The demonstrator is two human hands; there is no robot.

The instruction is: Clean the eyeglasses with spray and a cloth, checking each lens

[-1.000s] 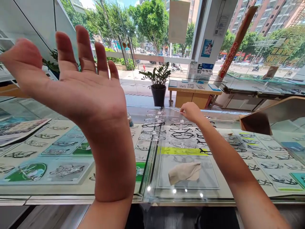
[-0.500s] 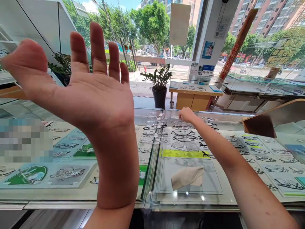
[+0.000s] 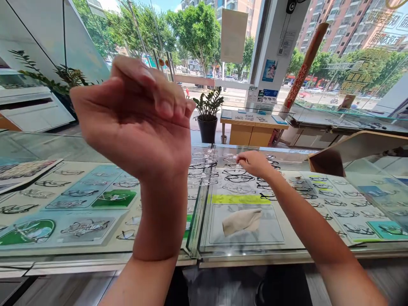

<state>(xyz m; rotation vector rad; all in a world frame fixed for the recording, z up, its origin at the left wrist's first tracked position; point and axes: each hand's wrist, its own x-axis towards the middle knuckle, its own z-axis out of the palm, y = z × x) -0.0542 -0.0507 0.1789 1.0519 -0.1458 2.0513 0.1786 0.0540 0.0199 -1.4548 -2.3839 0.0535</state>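
My left hand (image 3: pixel 137 123) is raised close before me at the left, palm towards me. Its fingers bend loosely over the upper palm, the thumb stays apart from them, and nothing is held. At the far side of the glass counter, my right hand (image 3: pixel 254 162) is low by the back row of eyeglasses (image 3: pixel 237 177). Its fingers are bent closed; whatever may be between them is too small to see. Nearer to me, a crumpled beige cloth (image 3: pixel 241 222) lies on the glass top, left of my right forearm.
Glass display counters (image 3: pixel 194 238) hold rows of spectacles on both sides. A brown wooden piece (image 3: pixel 347 148) juts in at right. Beyond the counter are a potted plant (image 3: pixel 207 123), a low display table (image 3: pixel 251 127) and a leaning red-patterned pole (image 3: pixel 306 68). Windows show the street.
My left hand has gone from spread fingers to bent ones, and appears slightly lower and further right. My right hand remains by the far edge, fingers still bent. The view has shifted slightly.
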